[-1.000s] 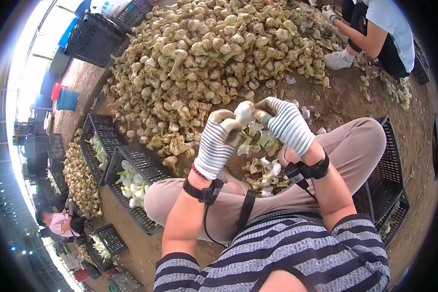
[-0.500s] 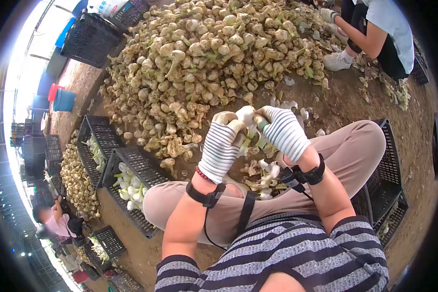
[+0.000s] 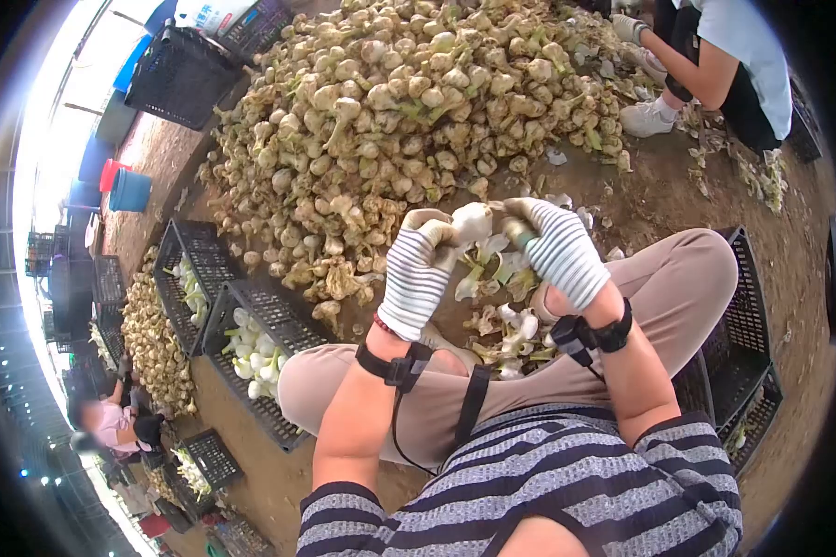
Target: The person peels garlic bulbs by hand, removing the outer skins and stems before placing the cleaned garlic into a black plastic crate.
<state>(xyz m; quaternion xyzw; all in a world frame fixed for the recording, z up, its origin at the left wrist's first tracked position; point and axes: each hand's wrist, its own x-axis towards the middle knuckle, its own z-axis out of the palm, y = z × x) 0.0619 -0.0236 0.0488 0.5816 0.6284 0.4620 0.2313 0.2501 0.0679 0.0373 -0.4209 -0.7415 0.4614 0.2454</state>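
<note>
My left hand [image 3: 416, 269], in a striped work glove, grips a white garlic bulb [image 3: 472, 223] held up in front of me. My right hand [image 3: 555, 249], gloved the same way, pinches the bulb's right side, where loose skin and greenish stalk pieces hang down. Under the hands, between my crossed legs, lies a small heap of peelings [image 3: 506, 330]. A big pile of unpeeled garlic [image 3: 409, 102] covers the ground just beyond the hands.
Two black crates [image 3: 251, 343] with several peeled white bulbs stand at my left knee. Another black crate [image 3: 743, 334] sits by my right knee. A person [image 3: 715, 56] squats at the top right by the pile. Another person [image 3: 111, 422] sits far left, near more crates and garlic.
Both hands stay on the same bulb. More skin has come loose and now hangs between the hands. The view has shifted slightly.
</note>
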